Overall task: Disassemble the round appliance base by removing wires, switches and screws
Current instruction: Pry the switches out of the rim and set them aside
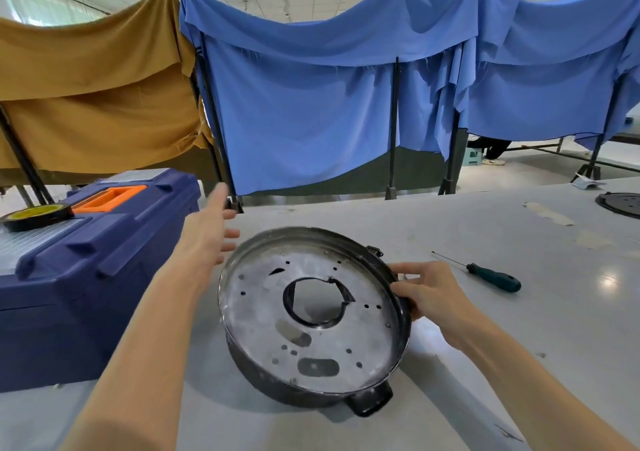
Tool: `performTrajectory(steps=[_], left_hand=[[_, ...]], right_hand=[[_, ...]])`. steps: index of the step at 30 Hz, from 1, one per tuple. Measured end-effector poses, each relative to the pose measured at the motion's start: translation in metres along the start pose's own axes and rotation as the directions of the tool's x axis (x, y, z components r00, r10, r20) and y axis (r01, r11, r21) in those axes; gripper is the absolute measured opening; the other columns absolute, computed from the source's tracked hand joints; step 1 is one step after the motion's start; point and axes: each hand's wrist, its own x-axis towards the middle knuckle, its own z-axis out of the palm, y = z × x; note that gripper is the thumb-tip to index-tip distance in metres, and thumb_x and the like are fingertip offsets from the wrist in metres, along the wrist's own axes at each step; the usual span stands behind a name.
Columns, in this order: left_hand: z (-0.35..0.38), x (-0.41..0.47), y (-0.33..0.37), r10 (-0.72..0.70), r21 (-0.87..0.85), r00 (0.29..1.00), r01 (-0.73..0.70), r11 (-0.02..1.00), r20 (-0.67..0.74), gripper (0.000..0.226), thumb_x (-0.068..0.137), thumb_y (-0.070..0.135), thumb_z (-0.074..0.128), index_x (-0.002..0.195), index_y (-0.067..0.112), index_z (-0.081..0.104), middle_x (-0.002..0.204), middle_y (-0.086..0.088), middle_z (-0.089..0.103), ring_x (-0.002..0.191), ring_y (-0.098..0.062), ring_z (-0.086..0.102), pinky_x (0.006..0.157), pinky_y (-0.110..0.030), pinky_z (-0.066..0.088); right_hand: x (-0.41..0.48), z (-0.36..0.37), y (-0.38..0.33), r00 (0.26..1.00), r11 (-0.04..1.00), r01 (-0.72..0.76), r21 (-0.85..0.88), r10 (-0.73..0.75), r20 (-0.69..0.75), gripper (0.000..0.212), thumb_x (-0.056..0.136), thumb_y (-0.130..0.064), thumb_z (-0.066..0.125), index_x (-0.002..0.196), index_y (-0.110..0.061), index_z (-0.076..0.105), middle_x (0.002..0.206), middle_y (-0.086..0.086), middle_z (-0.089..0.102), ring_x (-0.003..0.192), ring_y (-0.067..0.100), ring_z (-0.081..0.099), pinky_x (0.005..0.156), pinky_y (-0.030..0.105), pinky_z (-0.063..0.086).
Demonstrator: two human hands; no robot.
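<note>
Head view: round appliance base (363, 340) held at the rim, mid-worktop.

The base is seen at the middle of the worktop (519, 364), apparently tipped, its perforated metal face turned toward the camera. The rim at 3 o'clock is pinched by the right hand (429, 291), fingers curled over the edge. The left hand (207, 239) is held spread and empty just off the rim at 10 o'clock; contact cannot be told. No wires or switches are visible on this face. A screwdriver (491, 277) lies at 3 o'clock beyond the right hand, and a blue toolbox (86, 277) at 9 o'clock. The shell is judged to be stiff sheet metal, fairly light, smooth and likely slippery, with a thin edge. A two-sided hold on opposite rim points is advised; the black stub (372, 400) at 5 o'clock may serve as a second hold.
</note>
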Motion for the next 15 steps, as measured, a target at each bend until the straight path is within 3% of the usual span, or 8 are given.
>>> performTrajectory(steps=[3, 5, 7, 9, 12, 15], left_hand=[[0.013, -0.008, -0.008, 0.223, 0.287, 0.96, -0.264, 0.921, 0.169, 0.051, 0.092, 0.056, 0.051, 0.13, 0.021, 0.057, 0.113, -0.002, 0.063, 0.099, -0.02, 0.058, 0.09, -0.035, 0.045], [0.024, -0.014, -0.017, 0.252, 0.385, 0.922, -0.356, 0.851, 0.295, 0.054, 0.092, 0.049, 0.057, 0.138, 0.022, 0.048, 0.117, -0.003, 0.061, 0.094, -0.015, 0.055, 0.081, -0.027, 0.04], [0.032, -0.016, -0.028, 0.257, 0.471, 0.903, -0.403, 0.785, 0.344, 0.052, 0.094, 0.041, 0.058, 0.14, 0.021, 0.046, 0.111, -0.005, 0.061, 0.087, -0.013, 0.054, 0.077, -0.024, 0.04], [0.037, -0.017, -0.035, 0.276, 0.548, 0.894, -0.436, 0.714, 0.352, 0.046, 0.096, 0.035, 0.057, 0.139, 0.02, 0.049, 0.105, -0.006, 0.062, 0.09, -0.017, 0.056, 0.082, -0.028, 0.044], [0.04, -0.018, -0.039, 0.285, 0.658, 0.891, -0.453, 0.602, 0.352, 0.041, 0.098, 0.032, 0.054, 0.137, 0.021, 0.05, 0.117, -0.01, 0.061, 0.104, -0.026, 0.058, 0.094, -0.039, 0.047], [0.043, -0.018, -0.038, 0.259, 0.827, 0.894, -0.44, 0.351, 0.366, 0.038, 0.097, 0.041, 0.052, 0.131, 0.024, 0.054, 0.127, -0.009, 0.055, 0.114, -0.029, 0.055, 0.098, -0.041, 0.044]], right_hand=[[0.0, 0.0, -0.002, 1.0, 0.997, 0.015, -0.071, -0.014, 0.021, 0.037, 0.086, 0.011, 0.052, 0.089, -0.019, 0.073, 0.055, 0.005, 0.069, 0.046, 0.016, 0.064, 0.042, 0.023, 0.049], [0.0, 0.001, -0.002, 0.999, 0.994, 0.026, -0.105, -0.023, 0.032, 0.034, 0.086, 0.009, 0.054, 0.087, -0.019, 0.074, 0.058, 0.009, 0.07, 0.048, 0.018, 0.065, 0.044, 0.024, 0.049], [0.001, 0.0, -0.002, 0.999, 0.991, 0.029, -0.13, -0.025, 0.035, 0.03, 0.087, 0.005, 0.057, 0.085, -0.02, 0.073, 0.065, 0.015, 0.072, 0.051, 0.02, 0.065, 0.045, 0.025, 0.05], [0.003, -0.001, -0.001, 0.999, 0.989, 0.027, -0.146, -0.022, 0.037, 0.031, 0.087, 0.003, 0.058, 0.08, -0.022, 0.075, 0.065, 0.013, 0.072, 0.051, 0.019, 0.064, 0.045, 0.024, 0.049], [0.009, -0.002, 0.002, 0.999, 0.984, 0.018, -0.179, -0.012, 0.031, 0.027, 0.087, -0.001, 0.06, 0.085, -0.024, 0.075, 0.064, 0.006, 0.072, 0.051, 0.014, 0.063, 0.046, 0.019, 0.046], [0.015, 0.001, 0.005, 1.0, 0.982, 0.014, -0.186, -0.013, 0.007, 0.012, 0.09, -0.013, 0.065, 0.091, -0.019, 0.075, 0.071, 0.004, 0.074, 0.057, 0.01, 0.062, 0.051, 0.017, 0.045]])
